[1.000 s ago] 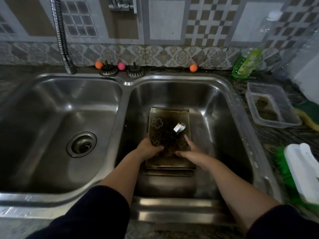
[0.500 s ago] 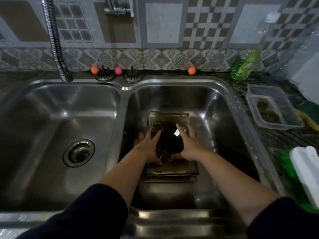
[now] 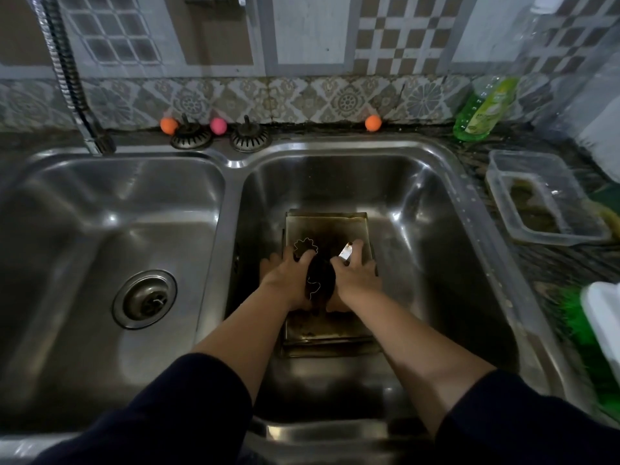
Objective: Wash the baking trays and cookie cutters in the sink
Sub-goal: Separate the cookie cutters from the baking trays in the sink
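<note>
my left hand (image 3: 288, 280) and right hand (image 3: 357, 275) lie side by side on the stacked baking trays (image 3: 327, 226) in the right sink basin (image 3: 419, 196) — whether they grip anything, i cannot tell. a flower cookie cutter (image 3: 304, 247) lies at my left fingertips, another cutter (image 3: 314, 290) between my hands.

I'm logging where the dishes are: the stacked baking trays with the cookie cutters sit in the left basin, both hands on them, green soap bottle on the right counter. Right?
Not quite. The head view shows the baking trays and cookie cutters in the right basin, not the left. The rest holds: the left hand and right hand are on them, and the green soap bottle is on the right counter.
</note>
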Available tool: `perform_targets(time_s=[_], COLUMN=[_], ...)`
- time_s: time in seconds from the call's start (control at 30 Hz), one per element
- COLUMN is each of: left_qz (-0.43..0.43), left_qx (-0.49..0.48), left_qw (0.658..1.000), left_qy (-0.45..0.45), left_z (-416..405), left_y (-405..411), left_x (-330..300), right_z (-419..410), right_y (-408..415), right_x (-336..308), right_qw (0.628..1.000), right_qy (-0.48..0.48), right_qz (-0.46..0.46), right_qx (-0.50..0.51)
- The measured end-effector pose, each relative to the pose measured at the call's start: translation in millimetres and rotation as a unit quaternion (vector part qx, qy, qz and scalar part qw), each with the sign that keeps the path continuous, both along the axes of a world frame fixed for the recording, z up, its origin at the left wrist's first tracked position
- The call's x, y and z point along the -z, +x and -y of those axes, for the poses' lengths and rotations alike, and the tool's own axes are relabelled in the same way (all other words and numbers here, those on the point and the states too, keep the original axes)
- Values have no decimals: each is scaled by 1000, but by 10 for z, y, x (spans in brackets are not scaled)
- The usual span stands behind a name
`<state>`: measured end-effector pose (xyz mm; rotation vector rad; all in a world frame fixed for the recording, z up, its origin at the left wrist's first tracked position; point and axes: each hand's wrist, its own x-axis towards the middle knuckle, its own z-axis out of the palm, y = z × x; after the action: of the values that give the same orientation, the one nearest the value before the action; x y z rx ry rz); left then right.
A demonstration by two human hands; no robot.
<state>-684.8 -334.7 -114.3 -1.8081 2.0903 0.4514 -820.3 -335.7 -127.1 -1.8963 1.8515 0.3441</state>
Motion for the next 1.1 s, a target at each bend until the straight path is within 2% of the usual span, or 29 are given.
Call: perform_targets(time_s=[0.13,0.23,0.6,0.87,1.03,1.1], left_qz=[37,28,65,-25,-171,-196], left_qx=[11,-9,-18,3,17,33], left_qw=[999,999,994,987,979,975], left_qy=[-36,-26,-88,-159,-113,-103], left_z=[-41,-41,-117,-13,155,186], left_y=[-49,-81,-175,-151,-416,-597], left_x=[28,-3,-19,-216,-421,-407], right_z=[-32,-55,-128,-81,-43,-61], right_y=[-67,-96,-123,-248,-505,-664], right_x=[28,35,41,-191,-375,-373], right_qw=[998,996,991,983,978,978], right_qy=[-45,-64,-107,-136,-171,-174], right_qz=[46,67,81,122,111,96], right_qx=[-6,-6,-17,24,47,68])
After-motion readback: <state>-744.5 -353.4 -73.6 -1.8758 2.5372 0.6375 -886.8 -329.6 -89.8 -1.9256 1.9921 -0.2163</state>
